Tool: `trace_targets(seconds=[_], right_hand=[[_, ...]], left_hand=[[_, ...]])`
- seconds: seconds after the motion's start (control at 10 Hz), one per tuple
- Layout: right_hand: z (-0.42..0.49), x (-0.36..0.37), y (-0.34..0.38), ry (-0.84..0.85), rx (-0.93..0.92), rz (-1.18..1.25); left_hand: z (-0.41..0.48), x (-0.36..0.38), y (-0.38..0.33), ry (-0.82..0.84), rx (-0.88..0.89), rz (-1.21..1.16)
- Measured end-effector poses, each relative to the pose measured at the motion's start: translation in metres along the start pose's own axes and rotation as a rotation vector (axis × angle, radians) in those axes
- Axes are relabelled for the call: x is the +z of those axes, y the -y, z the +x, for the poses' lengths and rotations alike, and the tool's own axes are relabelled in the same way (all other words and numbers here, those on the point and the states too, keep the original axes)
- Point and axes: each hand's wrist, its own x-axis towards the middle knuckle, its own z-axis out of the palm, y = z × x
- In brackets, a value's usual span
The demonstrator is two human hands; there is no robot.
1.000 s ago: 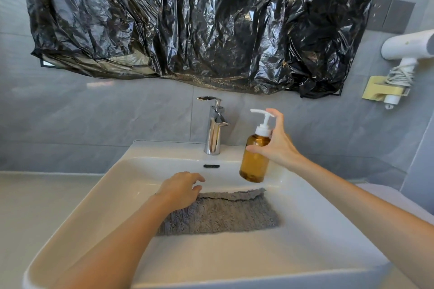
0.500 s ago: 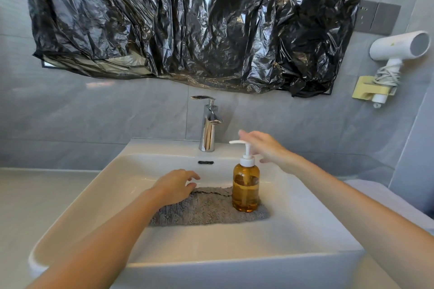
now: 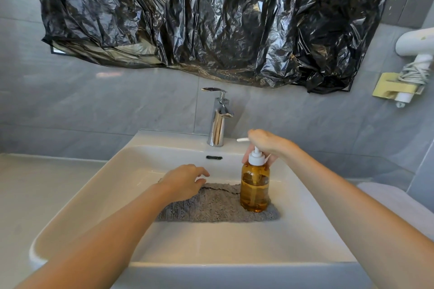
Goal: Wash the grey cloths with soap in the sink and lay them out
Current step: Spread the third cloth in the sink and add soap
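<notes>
A grey cloth (image 3: 211,209) lies flat on the bottom of the white sink (image 3: 94,192). An amber soap bottle (image 3: 254,192) with a white pump stands upright on the cloth's right end. My right hand (image 3: 267,145) sits on top of the pump head, with thumb and fingers curled down round the pump's neck. The nozzle sticks out to the left from under that hand. My left hand (image 3: 185,180) rests on the cloth's left end with its fingers loosely bent, gripping nothing.
A chrome faucet (image 3: 218,122) stands at the back rim of the sink. Black plastic sheeting (image 3: 211,19) hangs on the wall above. A white hair dryer (image 3: 415,42) is mounted on the right wall. A pale counter (image 3: 35,183) flanks the sink.
My right hand lowered the soap bottle from mid-air onto the cloth, let go of its body, and moved onto the pump head. My left hand stayed on the cloth.
</notes>
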Motion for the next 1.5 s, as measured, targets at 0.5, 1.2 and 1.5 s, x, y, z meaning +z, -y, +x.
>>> trace_targets(seconds=[0.5,1.2,1.5], right_hand=[[-0.019,0.011,0.007,-0.083,-0.131,-0.012],[-0.039,0.029,-0.027,-0.445,-0.636,0.182],[-0.018,0.009,-0.020,-0.694,-0.437,0.361]], left_hand=[[-0.008,0.000,0.004,0.001,-0.024,0.058],[-0.010,-0.009,-0.007,0.058,-0.031,-0.006],[-0.009,-0.010,-0.005,0.006,-0.046,-0.002]])
